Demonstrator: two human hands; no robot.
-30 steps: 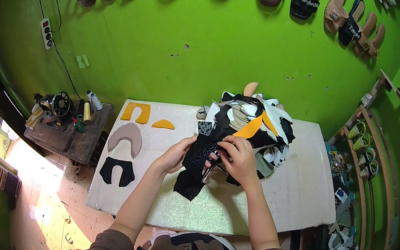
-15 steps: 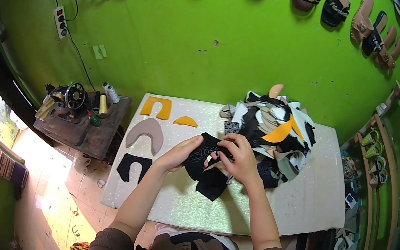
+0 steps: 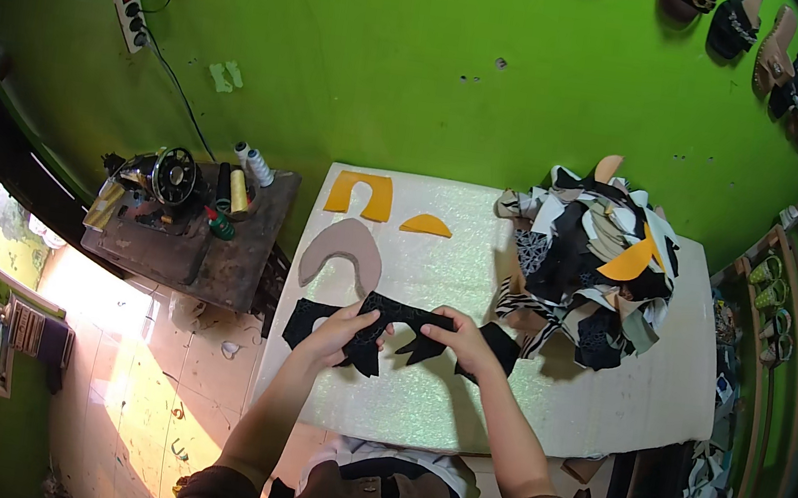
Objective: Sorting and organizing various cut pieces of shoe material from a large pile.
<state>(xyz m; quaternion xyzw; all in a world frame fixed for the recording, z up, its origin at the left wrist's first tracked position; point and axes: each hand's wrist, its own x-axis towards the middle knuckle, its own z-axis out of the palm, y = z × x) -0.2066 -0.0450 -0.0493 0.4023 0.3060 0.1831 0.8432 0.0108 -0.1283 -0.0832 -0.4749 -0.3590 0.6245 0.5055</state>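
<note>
Both my hands hold up a black patterned material scrap [image 3: 408,314] with a notched lower edge, above the white tabletop [image 3: 418,408]. My left hand [image 3: 337,334] pinches its left part, and my right hand [image 3: 458,337] grips its right end. Behind my left hand lies a black arch-shaped cutout [image 3: 305,321], partly covered. Beside my right hand rests another black piece [image 3: 500,353], partly hidden by that hand. Farther back on the left are a mauve-grey arch-shaped piece [image 3: 344,245], a yellow notched piece [image 3: 361,194] and a yellow half-moon piece [image 3: 426,224].
A heap of mixed scraps [image 3: 600,255] covers the table's back right. At left stands a sewing machine [image 3: 156,182] on a dark wooden table [image 3: 243,249], with thread spools [image 3: 253,167]. Sandals [image 3: 736,26] hang on the green wall; a wooden rack [image 3: 770,328] is at right.
My hands and the black scrap have shifted left, toward the arch-shaped cutout. The scrap is now stretched sideways between them. The whole view has turned, so the table appears farther right.
</note>
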